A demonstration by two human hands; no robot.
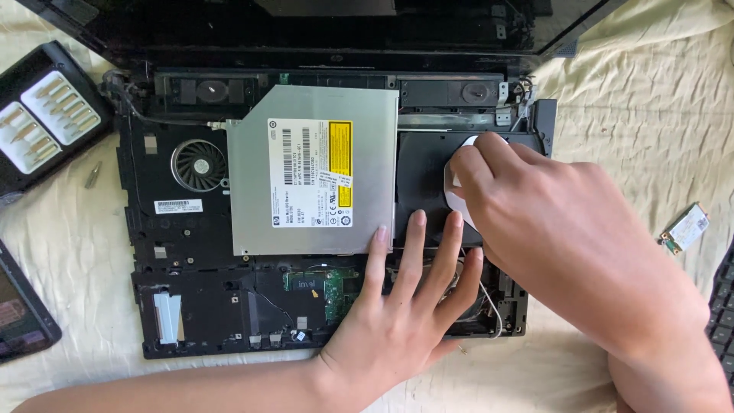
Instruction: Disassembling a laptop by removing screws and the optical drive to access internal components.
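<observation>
1. A bit case [42, 126] is lying at far left on the cream cloth [642, 99].
2. A silver optical drive [313, 168] is sitting on the opened laptop base [183, 229].
3. The left hand [397, 321] is pressing flat, fingers [417, 245] spread wide, gripping nothing, fingertips touching the drive's edge.
4. The right hand [558, 229] is pinching a white sticker [457, 200] on the black panel, fingers nearly closed.

Opened laptop base [183, 229] as landmark, lying on cloth [650, 138]. Optical drive [306, 168] on base, centre; fan [199, 164] in base, left of drive. Bit case [46, 122] left of base, loose bit [92, 173] between. Small card [686, 228] right of base. Left hand [397, 321] on base's near part; right hand [550, 222] on its right part.
</observation>
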